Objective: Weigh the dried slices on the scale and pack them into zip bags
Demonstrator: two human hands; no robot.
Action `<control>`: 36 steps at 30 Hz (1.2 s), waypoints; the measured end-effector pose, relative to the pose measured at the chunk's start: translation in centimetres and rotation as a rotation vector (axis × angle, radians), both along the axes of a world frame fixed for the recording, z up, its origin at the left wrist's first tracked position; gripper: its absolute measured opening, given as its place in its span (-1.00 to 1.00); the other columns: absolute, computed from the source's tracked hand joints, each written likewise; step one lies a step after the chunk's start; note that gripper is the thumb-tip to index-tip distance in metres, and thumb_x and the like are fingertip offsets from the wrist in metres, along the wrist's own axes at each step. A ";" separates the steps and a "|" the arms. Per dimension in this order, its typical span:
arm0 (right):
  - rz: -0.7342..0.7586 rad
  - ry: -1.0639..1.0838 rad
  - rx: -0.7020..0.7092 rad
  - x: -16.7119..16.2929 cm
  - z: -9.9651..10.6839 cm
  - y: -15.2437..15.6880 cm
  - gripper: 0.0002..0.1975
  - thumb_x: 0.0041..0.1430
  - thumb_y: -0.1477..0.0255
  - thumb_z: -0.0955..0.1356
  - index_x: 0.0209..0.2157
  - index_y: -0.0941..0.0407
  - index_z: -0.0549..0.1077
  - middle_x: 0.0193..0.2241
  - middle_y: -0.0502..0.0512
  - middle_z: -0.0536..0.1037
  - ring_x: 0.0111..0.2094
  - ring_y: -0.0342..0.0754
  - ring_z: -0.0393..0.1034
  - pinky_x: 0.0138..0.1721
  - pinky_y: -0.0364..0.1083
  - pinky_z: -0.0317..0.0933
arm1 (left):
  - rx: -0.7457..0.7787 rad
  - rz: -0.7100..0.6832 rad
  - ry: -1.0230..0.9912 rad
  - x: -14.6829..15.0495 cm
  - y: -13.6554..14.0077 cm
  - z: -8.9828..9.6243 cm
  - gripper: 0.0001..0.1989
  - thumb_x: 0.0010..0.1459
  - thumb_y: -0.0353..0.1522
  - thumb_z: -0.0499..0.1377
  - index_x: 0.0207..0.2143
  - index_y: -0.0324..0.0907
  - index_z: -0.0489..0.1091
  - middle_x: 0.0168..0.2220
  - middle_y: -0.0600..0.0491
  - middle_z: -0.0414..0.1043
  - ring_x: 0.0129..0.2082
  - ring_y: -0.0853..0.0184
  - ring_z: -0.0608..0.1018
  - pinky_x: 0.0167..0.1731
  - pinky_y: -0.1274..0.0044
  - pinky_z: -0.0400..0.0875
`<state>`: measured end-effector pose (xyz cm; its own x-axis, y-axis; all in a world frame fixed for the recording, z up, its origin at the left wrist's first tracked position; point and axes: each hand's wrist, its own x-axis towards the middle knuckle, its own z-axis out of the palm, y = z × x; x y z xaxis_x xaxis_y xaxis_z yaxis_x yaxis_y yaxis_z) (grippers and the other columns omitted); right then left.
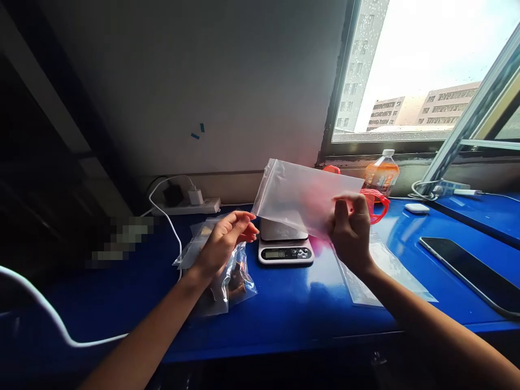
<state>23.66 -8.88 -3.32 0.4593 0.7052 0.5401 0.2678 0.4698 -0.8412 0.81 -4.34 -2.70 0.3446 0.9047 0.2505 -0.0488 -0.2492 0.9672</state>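
Observation:
A translucent zip-top plastic bag (296, 189) is stretched flat between my two hands above the table. My left hand (227, 235) pinches the lower corner at its zip end. At the opposite end, my right hand (351, 227) grips the bag between thumb and fingers. Below the bag stands a small kitchen scale (286, 252) with a lit display, its platform partly hidden. A red plastic jug (377, 206) is behind the bag and my right hand, mostly covered. Filled clear bags (239, 279) with brownish contents lie under my left wrist.
Flat plastic bags (376, 271) are stacked under my right forearm. A phone (467, 271) and a small white case (417, 208) lie on the right of the blue table (292, 314). An orange drink bottle (382, 173) stands by the window. A power strip (195, 207) with cables runs along the wall.

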 end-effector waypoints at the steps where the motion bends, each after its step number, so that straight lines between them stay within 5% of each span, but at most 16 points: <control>1: -0.015 0.002 0.005 0.1 0.0 -0.3 -0.82 0.29 0.17 0.19 -0.26 -0.03 0.12 -0.73 -0.18 0.16 -0.74 -0.14 0.08 -0.66 -0.12 0.00 | -0.018 -0.019 -0.010 0.2 0.0 -0.1 -0.65 0.12 -0.10 0.25 -0.21 -0.18 0.42 -0.39 0.07 0.49 -0.36 0.34 0.52 -0.24 0.45 0.43; 5: 0.018 0.000 0.001 0.0 -0.2 -0.7 -0.79 0.28 0.15 0.20 -0.26 -0.03 0.12 -0.74 -0.19 0.15 -0.74 -0.14 0.07 -0.66 -0.12 -0.03 | -0.029 -0.063 -0.063 1.0 -0.5 -0.4 -0.67 0.10 -0.11 0.27 -0.26 -0.18 0.43 -0.43 0.10 0.47 -0.40 0.38 0.49 -0.29 0.49 0.42; 13: 0.171 -0.034 -0.021 -0.7 -1.9 -1.0 -0.70 0.24 0.06 0.22 -0.27 -0.03 0.08 -0.72 -0.21 0.10 -0.73 -0.16 0.00 -0.65 -0.13 -0.07 | 0.006 0.131 -0.101 0.2 0.7 -0.3 -0.84 -0.02 -0.27 0.28 -0.42 -0.18 0.42 -0.49 0.12 0.43 -0.48 0.42 0.45 -0.39 0.54 0.39; 18: 0.073 -0.049 0.170 1.8 -0.2 -0.9 -0.69 0.21 0.04 0.21 -0.26 -0.02 0.12 -0.69 -0.17 0.14 -0.69 -0.15 0.04 -0.62 -0.12 -0.01 | 0.205 0.112 0.242 -2.6 1.7 0.9 -0.83 0.02 -0.26 0.25 -0.50 -0.17 0.42 -0.52 0.11 0.40 -0.48 0.38 0.45 -0.48 0.57 0.35; 22: -0.027 -0.454 0.095 1.6 2.4 -1.4 -0.83 0.24 0.22 0.25 -0.23 0.00 0.22 -0.51 -0.01 0.38 -0.51 -0.09 0.27 -0.45 -0.06 0.17 | 0.379 0.055 0.622 -2.7 0.6 1.4 -0.80 0.10 -0.23 0.20 -0.47 -0.16 0.47 -0.52 0.08 0.47 -0.50 0.33 0.48 -0.55 0.57 0.29; 26: 0.170 -1.155 0.117 -1.9 3.8 -1.8 -0.76 0.21 0.44 0.28 -0.07 0.07 0.30 -0.08 0.22 0.47 -0.05 0.09 0.30 -0.12 0.05 0.19 | 0.503 0.034 0.719 -1.3 -0.9 1.2 -0.80 0.15 -0.24 0.18 -0.44 -0.15 0.49 -0.48 0.08 0.51 -0.48 0.32 0.51 -0.48 0.54 0.31; 28: 0.267 -1.380 0.094 -3.6 4.1 -1.6 -0.77 0.20 0.54 0.26 -0.09 0.10 0.32 -0.07 0.22 0.48 -0.01 0.11 0.27 -0.10 0.05 0.13 | 0.583 0.041 0.769 -0.8 -1.3 1.0 -0.81 0.16 -0.26 0.17 -0.42 -0.15 0.48 -0.44 0.07 0.52 -0.44 0.31 0.52 -0.43 0.52 0.33; 32: 0.337 -1.489 -0.063 -4.8 4.3 -0.6 -0.77 0.13 0.64 0.24 -0.16 0.15 0.28 -0.27 0.13 0.50 -0.29 -0.03 0.30 -0.22 -0.02 0.03 | 0.649 0.062 0.803 -0.5 -1.7 0.4 -0.81 0.18 -0.27 0.14 -0.39 -0.15 0.49 -0.36 0.02 0.51 -0.38 0.29 0.52 -0.35 0.48 0.37; 36: 0.454 -1.381 -0.138 -4.7 4.5 -0.3 -0.67 0.07 0.68 0.26 -0.11 0.16 0.21 -0.25 0.15 0.50 -0.30 -0.05 0.32 -0.30 -0.09 0.01 | 0.625 0.050 0.648 -0.2 -1.7 0.1 -0.77 0.21 -0.24 0.11 -0.36 -0.14 0.50 -0.36 0.03 0.52 -0.40 0.31 0.52 -0.37 0.50 0.37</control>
